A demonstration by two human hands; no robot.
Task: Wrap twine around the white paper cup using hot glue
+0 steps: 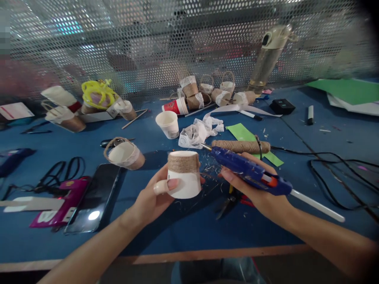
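Note:
My left hand (160,189) is closed around a white paper cup (184,184), held upside down above the table. Brown twine (183,162) wraps the cup's upper part in tight rows. In my right hand (251,189) is a blue glue gun (245,167), its metal tip pointing left towards the cup but apart from it. A white glue stick (318,205) sticks out of the gun's back end. Just behind the gun lies a roll of twine (241,146). Under my right hand, partly hidden, are red-handled pliers (227,205).
White lace (197,132) and a plain paper cup (168,124) lie ahead. Several twine-wrapped cup baskets stand at the back, one basket (126,154) nearer left. A phone (96,197) and a magenta glue gun (66,201) lie left. A bottle (266,59) stands back right; black cable (325,156) runs right.

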